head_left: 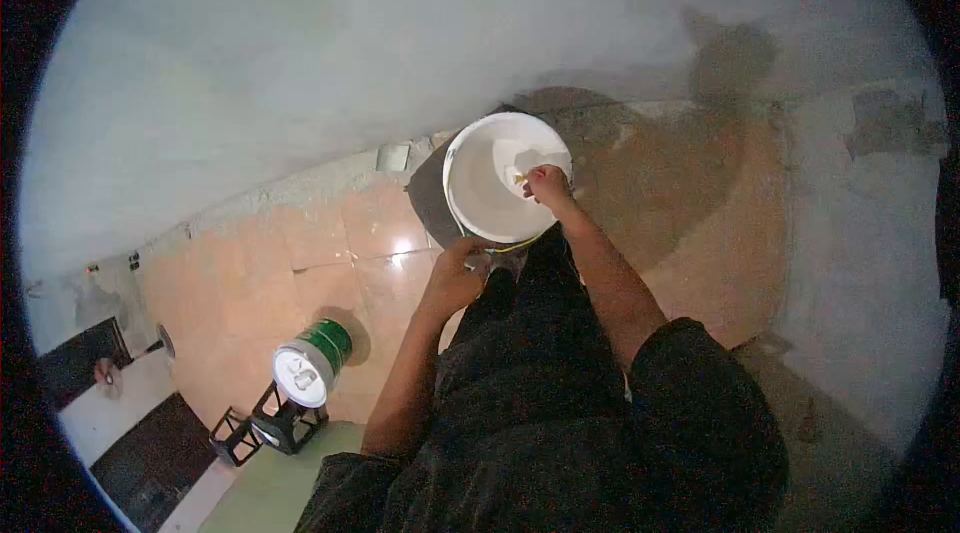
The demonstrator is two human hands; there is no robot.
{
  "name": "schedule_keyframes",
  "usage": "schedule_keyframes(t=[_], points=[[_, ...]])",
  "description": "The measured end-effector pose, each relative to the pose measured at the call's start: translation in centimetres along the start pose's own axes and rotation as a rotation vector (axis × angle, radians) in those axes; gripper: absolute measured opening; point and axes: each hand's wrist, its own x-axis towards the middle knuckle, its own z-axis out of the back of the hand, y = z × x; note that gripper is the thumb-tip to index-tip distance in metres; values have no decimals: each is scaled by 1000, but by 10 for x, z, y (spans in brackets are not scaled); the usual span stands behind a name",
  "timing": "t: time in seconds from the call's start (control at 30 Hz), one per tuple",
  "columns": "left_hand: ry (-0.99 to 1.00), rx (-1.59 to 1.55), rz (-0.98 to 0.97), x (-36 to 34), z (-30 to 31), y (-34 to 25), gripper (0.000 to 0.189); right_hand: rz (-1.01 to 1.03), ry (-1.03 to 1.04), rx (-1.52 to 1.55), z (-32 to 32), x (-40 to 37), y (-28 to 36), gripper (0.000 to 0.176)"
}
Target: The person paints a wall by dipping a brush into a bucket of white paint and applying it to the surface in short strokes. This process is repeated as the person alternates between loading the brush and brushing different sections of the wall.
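A large bucket [485, 173] with a white inside and a dark grey outer side stands in front of me, close to the wall. Pale, whitish material lies inside it. My right hand [547, 185] reaches over the bucket's opening with its fingers closed. A small yellowish piece shows at the fingertips; I cannot make out what it belongs to. My left hand [460, 273] is at the near rim, its fingers curled against the bucket's edge. Beside those fingers, a yellow strip [515, 246] runs along the rim.
A pale plastered wall [300, 63] rises ahead, and orange tiles [300, 243] cover the floor. To the left, a green and white bucket [315, 358] stands by a black stool-like frame [285, 423]. A small square plate [393, 158] lies at the wall's foot.
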Motion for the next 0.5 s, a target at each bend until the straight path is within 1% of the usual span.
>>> schedule_keyframes(t=[0.03, 0.07, 0.13, 0.17, 0.2, 0.23, 0.27, 0.33, 0.37, 0.4, 0.47, 0.5], points=[[-4, 47, -153, 8, 1, 14, 27, -175, 56, 320, 7, -10, 4, 24], [12, 58, -169, 12, 1, 28, 27, -231, 169, 505, 19, -20, 7, 22], [65, -51, -95, 16, 5, 22, 28, -271, 338, 663, 22, -27, -10, 21], [106, -26, -92, 19, 9, 23, 29, -262, 318, 677, 20, -34, -17, 21], [111, -23, -110, 23, 10, 28, 29, -259, 357, 552, 22, -45, -13, 21], [150, -41, -76, 28, 11, 34, 29, -258, 393, 427, 24, -57, -7, 22], [190, -58, -42, 31, 11, 37, 30, -246, 377, 428, 27, -74, 7, 22], [178, -79, -73, 30, 9, 35, 29, 185, 41, -225, 31, -112, 37, 28], [184, -65, -45, 30, 9, 33, 29, 412, -38, -189, 11, -74, -35, 33], [189, -51, -17, 32, 9, 32, 29, 414, -45, -190, 16, -79, -27, 33], [214, -49, -2, 35, 11, 21, 28, 449, -235, -228, 28, -93, -2, 32], [236, -48, 27, 34, 13, 18, 28, 448, -236, -227, 27, -88, -9, 32]])
